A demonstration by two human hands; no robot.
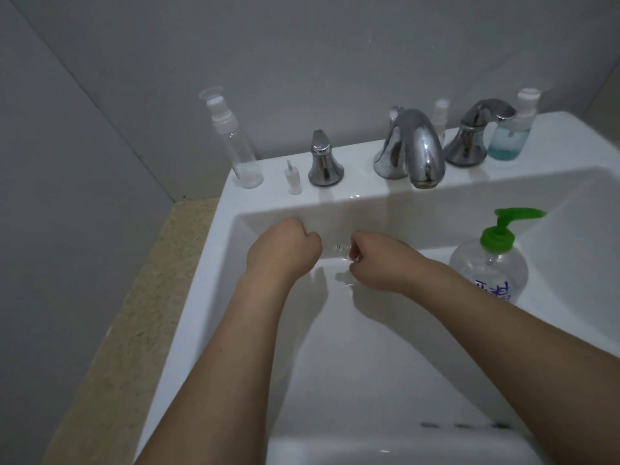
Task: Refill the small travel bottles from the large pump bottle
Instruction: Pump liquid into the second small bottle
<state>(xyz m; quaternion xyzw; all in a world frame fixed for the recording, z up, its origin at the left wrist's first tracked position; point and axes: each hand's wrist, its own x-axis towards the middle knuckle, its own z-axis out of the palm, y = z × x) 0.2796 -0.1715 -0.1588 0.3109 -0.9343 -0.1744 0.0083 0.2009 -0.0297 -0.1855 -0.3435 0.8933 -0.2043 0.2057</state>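
Over the white ceramic sink, the left hand is fisted, apparently round a small clear plastic travel bottle; the right hand pinches its neck. Light, slick: hold the body. At three o'clock stands the large clear green-topped pump bottle.

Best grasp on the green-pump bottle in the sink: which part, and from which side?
Probably the narrow neck under the green collar of the pump bottle, coming in from the left. The round body looks wide for one hand, the nozzle points right, and the right hand is already on that side.
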